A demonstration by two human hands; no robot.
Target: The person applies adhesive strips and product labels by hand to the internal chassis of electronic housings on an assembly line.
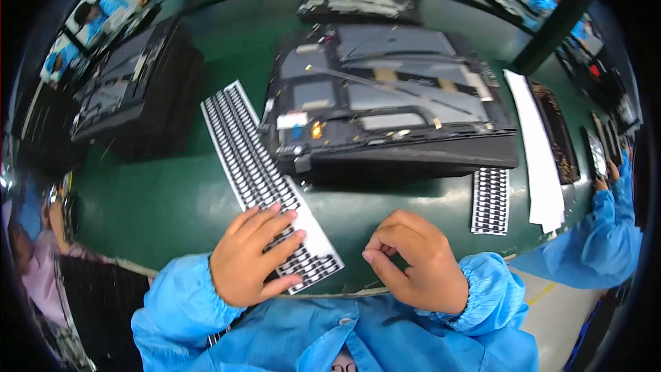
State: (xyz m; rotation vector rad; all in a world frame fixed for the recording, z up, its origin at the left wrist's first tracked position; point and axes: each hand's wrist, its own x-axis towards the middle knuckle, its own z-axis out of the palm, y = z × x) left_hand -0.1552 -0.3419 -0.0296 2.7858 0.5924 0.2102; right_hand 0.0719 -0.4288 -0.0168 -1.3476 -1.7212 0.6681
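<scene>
The green table [144, 200] is taken up in its middle by a thick black stack [406, 155], on top of which a dark panel [416, 89] is laid, set beyond both hands. A second black stack [148, 110] is seen farther to the left.

Between the two stacks and the table's near edge, a long patterned sheet [265, 179] is laid flat. Its long axis is slanted, from the upper left, away from the body, down to the lower right, close to the near edge. Its right side is passed close by the near-left corner of the middle stack; whether the two are touching cannot be told.

The near part of the sheet is covered by the left hand [251, 255], which is held palm down with the fingers loosely spread; nothing is seen to be gripped by it. The right hand [420, 258] is held off the sheet's lower right side, near but apart. Its fingers are curled in, with thumb and forefinger brought close together; whether something tiny is pinched there cannot be told. The sheet is thus placed directly beneath the left hand, the nearer one, and to the left of the right hand, toward which a blank white strip [312, 232] along the sheet's edge is turned.
</scene>
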